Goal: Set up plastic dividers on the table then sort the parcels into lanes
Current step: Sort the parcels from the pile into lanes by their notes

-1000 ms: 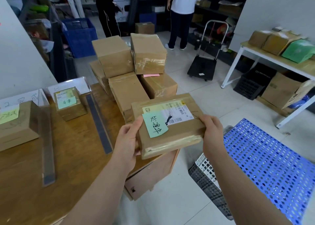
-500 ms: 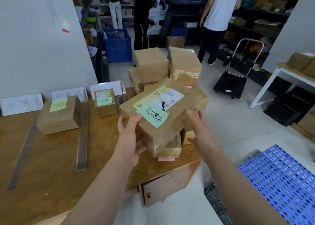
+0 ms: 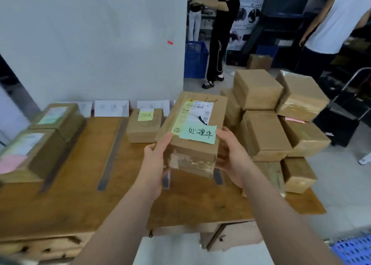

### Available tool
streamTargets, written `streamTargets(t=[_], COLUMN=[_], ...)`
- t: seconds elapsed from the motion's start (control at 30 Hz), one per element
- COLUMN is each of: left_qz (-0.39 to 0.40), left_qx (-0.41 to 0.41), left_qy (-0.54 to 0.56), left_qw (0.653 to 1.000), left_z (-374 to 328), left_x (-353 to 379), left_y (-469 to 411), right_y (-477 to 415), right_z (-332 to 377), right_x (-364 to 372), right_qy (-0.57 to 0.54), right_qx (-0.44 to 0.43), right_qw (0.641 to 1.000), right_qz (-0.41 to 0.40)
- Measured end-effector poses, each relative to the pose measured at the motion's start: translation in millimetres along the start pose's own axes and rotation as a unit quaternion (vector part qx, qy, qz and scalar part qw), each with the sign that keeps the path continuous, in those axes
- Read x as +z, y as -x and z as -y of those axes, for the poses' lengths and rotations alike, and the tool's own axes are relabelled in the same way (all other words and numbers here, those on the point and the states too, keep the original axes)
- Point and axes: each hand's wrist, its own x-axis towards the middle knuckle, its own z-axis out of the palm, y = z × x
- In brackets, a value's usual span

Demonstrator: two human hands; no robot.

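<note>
I hold a brown taped parcel (image 3: 192,148) with a shipping label and a green handwritten note above the wooden table (image 3: 76,200). My left hand (image 3: 154,164) grips its left side, my right hand (image 3: 230,156) its right side. Clear plastic dividers (image 3: 113,152) lie as strips running front to back on the table, and the ends of two more show under the held parcel. A parcel with a yellow note (image 3: 143,124) sits in the lane behind my left hand. Two parcels (image 3: 40,140) lie in the far left lane. White paper signs (image 3: 111,108) stand along the wall.
A stack of several brown parcels (image 3: 267,124) fills the table's right end. Two people stand by shelves at the back. A blue crate (image 3: 195,59) and a black hand trolley (image 3: 345,116) stand on the floor. A blue perforated pallet (image 3: 353,250) is at lower right.
My view has swung left from the parcel stack to the lanes. Both hands carried the green-noted parcel left and turned it lengthwise over the table.
</note>
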Motion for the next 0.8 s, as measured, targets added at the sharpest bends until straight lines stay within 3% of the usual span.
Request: streamTargets(t=[0.3, 0.8], left_qz=[-0.051, -0.141], left_qx=[0.060, 0.068], left_qy=[-0.129, -0.130], left_qw=[0.988, 0.979], left_z=[-70.1, -131.8], left_x=[-145.4, -265.8], left_y=[-22.6, -125.9], right_y=[-38.0, -150.0], right_z=[-10.3, -21.6], right_x=[165.5, 329.8], right_qy=[0.037, 0.106], right_qx=[0.020, 0.033], right_qw=[0.998, 0.983], right_qz=[0.054, 0.149])
